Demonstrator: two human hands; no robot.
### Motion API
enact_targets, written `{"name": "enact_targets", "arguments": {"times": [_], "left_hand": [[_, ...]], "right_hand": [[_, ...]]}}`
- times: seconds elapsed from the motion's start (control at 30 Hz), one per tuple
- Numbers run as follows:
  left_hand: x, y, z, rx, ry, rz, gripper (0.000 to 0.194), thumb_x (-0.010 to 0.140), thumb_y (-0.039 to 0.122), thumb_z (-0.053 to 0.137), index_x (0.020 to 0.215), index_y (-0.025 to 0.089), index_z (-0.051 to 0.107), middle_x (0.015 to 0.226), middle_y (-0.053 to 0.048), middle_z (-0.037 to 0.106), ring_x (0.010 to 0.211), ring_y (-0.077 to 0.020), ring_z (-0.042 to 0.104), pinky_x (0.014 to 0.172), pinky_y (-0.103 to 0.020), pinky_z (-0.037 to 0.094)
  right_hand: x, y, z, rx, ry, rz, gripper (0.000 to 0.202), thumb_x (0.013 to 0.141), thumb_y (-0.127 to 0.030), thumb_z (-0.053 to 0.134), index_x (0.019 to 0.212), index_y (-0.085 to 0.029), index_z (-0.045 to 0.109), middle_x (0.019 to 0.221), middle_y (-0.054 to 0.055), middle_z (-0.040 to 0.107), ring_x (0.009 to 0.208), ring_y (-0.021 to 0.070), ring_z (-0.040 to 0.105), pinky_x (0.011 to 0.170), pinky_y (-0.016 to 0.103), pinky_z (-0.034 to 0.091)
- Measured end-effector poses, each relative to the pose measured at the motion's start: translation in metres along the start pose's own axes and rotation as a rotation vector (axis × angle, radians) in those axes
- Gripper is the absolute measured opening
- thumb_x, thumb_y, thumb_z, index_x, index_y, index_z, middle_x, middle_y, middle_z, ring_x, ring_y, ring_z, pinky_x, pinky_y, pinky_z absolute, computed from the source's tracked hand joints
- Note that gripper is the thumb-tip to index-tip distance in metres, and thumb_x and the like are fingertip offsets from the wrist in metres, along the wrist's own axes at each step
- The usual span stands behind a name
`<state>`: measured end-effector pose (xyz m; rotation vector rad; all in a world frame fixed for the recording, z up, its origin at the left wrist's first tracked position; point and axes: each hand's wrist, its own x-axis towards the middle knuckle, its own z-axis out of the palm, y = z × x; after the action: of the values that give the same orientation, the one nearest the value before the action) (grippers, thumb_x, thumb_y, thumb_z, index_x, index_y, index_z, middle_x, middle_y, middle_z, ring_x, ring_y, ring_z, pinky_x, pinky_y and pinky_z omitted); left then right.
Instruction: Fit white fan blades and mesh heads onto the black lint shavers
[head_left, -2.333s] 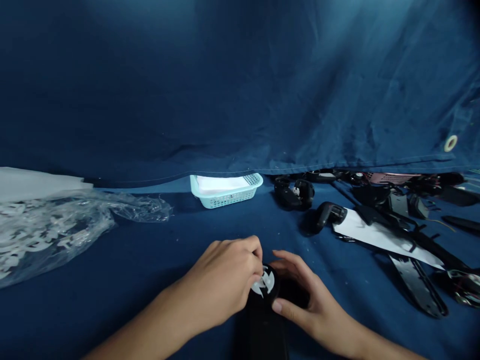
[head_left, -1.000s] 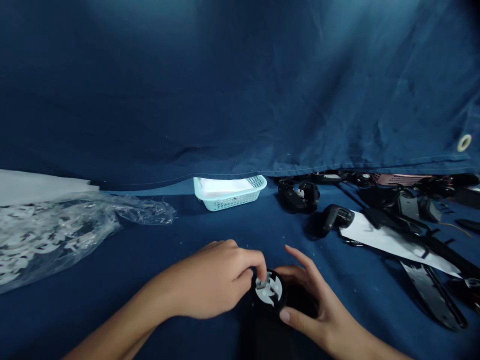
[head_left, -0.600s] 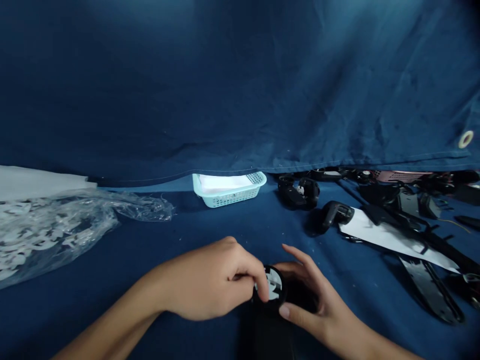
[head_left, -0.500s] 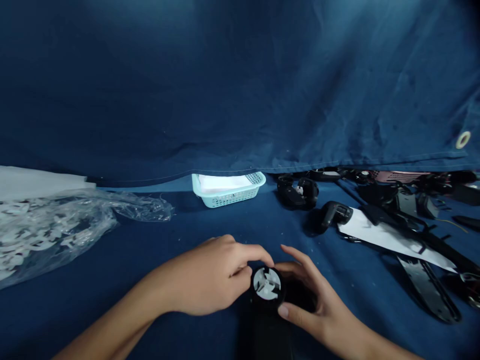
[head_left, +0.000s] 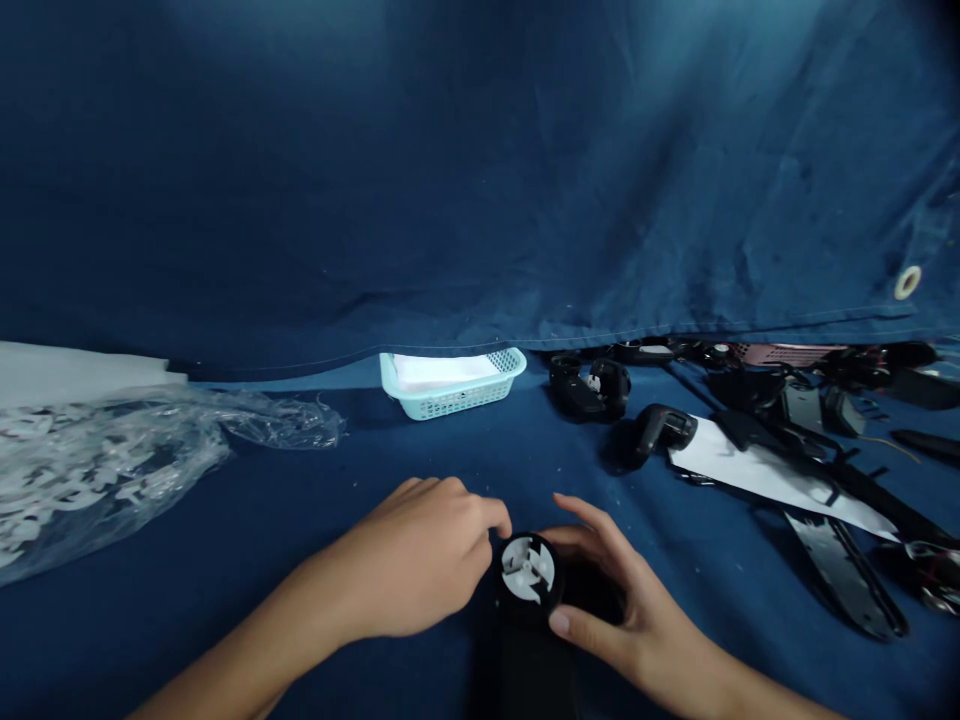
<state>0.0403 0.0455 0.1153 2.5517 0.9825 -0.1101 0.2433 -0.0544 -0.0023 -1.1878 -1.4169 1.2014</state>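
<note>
While a black round plastic housing at lower centre is cupped in the right hand's half-closed grip, the left hand is held by its rim, partly open, nothing visibly pinched. The white slotted disc inside is apparently being seated; steady support seems called for next. White sheets are held in a mint-green perforated plastic basket, white flat pieces in a clear plastic bag at left.

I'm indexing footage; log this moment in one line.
left hand: beside black round part; right hand: around it; white insert: in its top; teal basket: farther back
</note>
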Motion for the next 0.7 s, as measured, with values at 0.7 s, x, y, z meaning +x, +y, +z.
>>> {"name": "enact_targets", "arguments": {"times": [0.7], "left_hand": [[0.0016, 0.0067, 0.0034, -0.171, 0.023, -0.167, 0.040, 0.088, 0.024, 0.039, 0.102, 0.037, 0.074, 0.100, -0.004, 0.071, 0.103, -0.0273, 0.062, 0.085, -0.038, 0.045]], "right_hand": [[-0.0011, 0.0031, -0.0014, -0.049, 0.000, 0.012, 0.071, 0.085, -0.021, 0.070, 0.141, -0.038, 0.030, 0.130, 0.003, 0.058, 0.121, 0.0230, 0.054, 0.109, 0.047, 0.036]]}}
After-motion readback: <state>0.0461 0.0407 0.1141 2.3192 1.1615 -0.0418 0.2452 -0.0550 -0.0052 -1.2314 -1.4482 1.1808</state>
